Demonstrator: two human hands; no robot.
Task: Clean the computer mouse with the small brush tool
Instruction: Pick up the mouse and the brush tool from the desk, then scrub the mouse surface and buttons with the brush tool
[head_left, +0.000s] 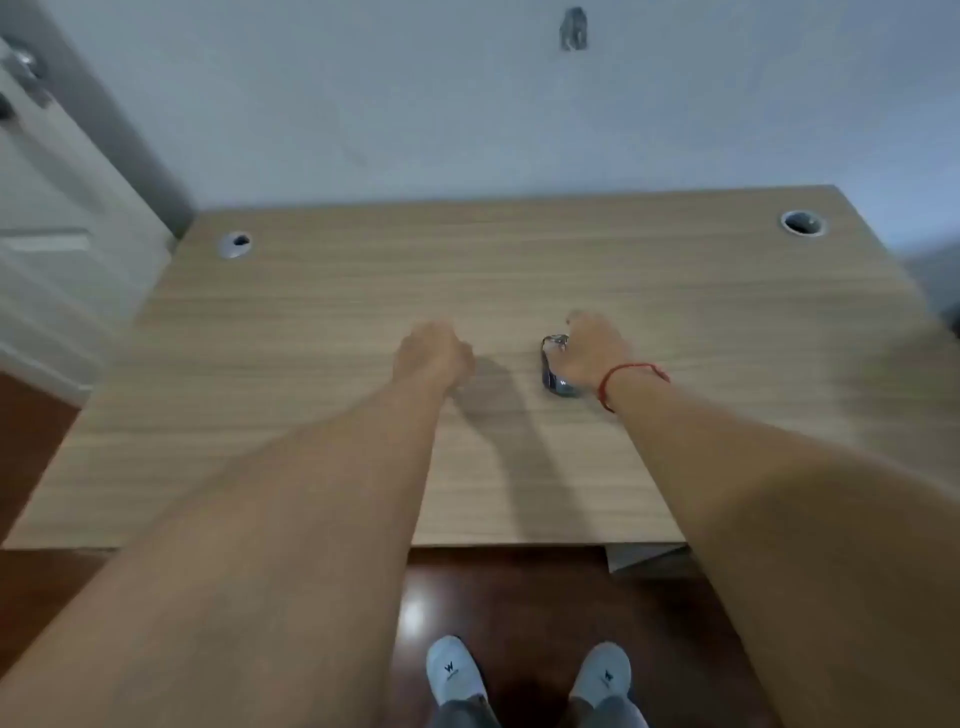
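Note:
A dark grey computer mouse (555, 371) lies on the wooden desk (332, 291), near the middle. My right hand (592, 351), with a red string on its wrist, rests over the mouse's right side and covers most of it. My left hand (434, 353) hovers over the desk a short way left of the mouse, its fingers curled into a fist. Whether anything is inside that fist is hidden. No brush shows anywhere in the frame. The whole picture is motion-blurred.
Two round cable holes sit at the desk's back corners, one at the left (236, 244) and one at the right (802, 222). A white wall stands behind the desk and a white door (57, 223) at the left. My shoes (454, 670) stand on a dark red floor.

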